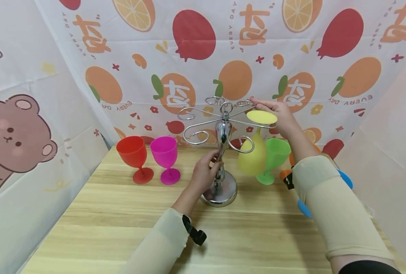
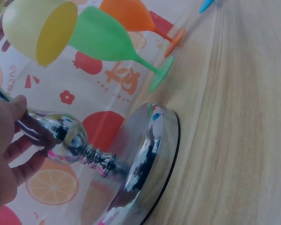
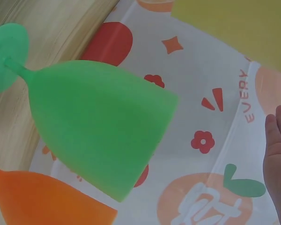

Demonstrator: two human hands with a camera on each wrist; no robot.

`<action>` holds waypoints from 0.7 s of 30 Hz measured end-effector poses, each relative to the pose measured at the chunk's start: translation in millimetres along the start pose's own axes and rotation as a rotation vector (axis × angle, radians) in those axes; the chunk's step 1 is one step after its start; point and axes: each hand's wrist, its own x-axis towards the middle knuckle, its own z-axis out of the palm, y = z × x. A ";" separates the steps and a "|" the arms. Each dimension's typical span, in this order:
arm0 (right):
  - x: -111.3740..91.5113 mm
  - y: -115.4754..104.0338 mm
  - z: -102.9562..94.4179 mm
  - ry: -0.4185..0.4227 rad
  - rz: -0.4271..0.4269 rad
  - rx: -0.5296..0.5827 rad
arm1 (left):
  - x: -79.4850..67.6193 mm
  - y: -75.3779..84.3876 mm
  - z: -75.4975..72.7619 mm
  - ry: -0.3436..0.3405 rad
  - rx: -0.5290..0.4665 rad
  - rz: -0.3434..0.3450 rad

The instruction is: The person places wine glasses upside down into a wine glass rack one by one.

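A silver metal goblet rack (image 1: 222, 131) with curled wire arms stands upright on its round base (image 2: 152, 154). My left hand (image 1: 204, 171) holds its stem, thumb and fingers around the narrow part. From one of the right-hand arms a yellow goblet (image 1: 252, 156) hangs upside down, its foot (image 1: 262, 117) on top. Beside that foot is my right hand (image 1: 275, 114), its fingertips at the curled end of a rear arm; whether they touch the wire, I cannot tell. Its visible fingers look straight in the right wrist view, where the green goblet (image 3: 98, 122) stands close by.
Red (image 1: 132, 152) and magenta (image 1: 164, 152) goblets stand upright left of the rack. Behind the right forearm are an orange goblet (image 2: 131, 18) and blue pieces (image 1: 304, 208), mostly hidden. A fruit-print cloth (image 1: 203, 72) hangs behind the wooden table (image 1: 96, 228).
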 end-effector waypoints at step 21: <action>2.4 4.2 0.7 0.010 -0.028 0.015 | 0.2 -2.8 1.9 -0.031 0.026 -0.044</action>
